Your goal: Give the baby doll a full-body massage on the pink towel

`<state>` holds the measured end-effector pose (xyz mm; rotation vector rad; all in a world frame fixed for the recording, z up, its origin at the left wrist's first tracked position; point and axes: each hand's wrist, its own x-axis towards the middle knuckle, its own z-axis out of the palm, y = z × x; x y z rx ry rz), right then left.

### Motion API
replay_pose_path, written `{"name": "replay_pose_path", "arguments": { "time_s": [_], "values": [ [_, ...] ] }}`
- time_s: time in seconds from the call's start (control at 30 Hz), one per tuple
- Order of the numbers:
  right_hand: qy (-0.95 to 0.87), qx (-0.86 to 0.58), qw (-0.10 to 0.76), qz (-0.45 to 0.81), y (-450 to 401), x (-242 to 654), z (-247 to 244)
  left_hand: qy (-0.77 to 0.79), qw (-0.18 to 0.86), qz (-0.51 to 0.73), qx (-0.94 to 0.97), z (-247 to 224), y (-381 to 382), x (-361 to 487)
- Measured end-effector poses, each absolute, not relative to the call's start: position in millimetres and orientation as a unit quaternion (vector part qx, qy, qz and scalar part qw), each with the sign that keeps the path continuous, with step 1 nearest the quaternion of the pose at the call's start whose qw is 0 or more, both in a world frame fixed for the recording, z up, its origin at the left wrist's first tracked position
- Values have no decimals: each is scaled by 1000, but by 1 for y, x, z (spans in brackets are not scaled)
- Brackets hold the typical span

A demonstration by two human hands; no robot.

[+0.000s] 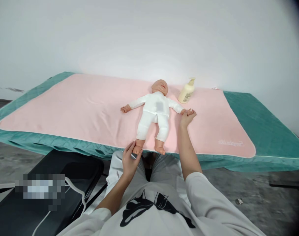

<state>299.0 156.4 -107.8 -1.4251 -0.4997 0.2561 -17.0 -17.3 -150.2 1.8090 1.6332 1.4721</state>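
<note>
A baby doll point(156, 106) in a white top and white trousers lies on its back on a pink mat point(97, 101), its head toward the wall and its feet at the near edge. My left hand point(130, 162) is closed around the doll's foot point(137, 149) on the left side, thumb and fingers on either side of it. With my right hand point(186, 119) I grip the doll's hand point(190, 112) on the right, its arm stretched out sideways. The doll's other arm and other foot lie untouched on the mat.
A pale yellow pump bottle point(186, 93) stands on the mat, right of the doll's head. Beneath the mat, a green cover point(262, 121) drapes the table against a white wall. A black chair point(73, 167) with a cable and a blurred item stands at lower left.
</note>
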Motion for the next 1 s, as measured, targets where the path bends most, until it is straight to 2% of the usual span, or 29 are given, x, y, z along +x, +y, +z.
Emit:
{"name": "replay_pose_path", "arguments": {
  "time_s": [0.27, 0.43, 0.73, 1.0],
  "values": [
    [-347, -583, 735, 21, 162, 292, -115, 557, 165, 532, 616, -146, -17, -16],
    [-426, -546, 721, 4, 161, 284, -114, 554, 170, 546, 606, -134, -12, -10],
    [-531, -511, 674, -54, 159, 276, -110, 532, 165, 571, 603, -117, 11, 3],
    [-645, -487, 587, -43, 155, 269, -109, 527, 173, 577, 599, -94, 31, 14]
  ]
}}
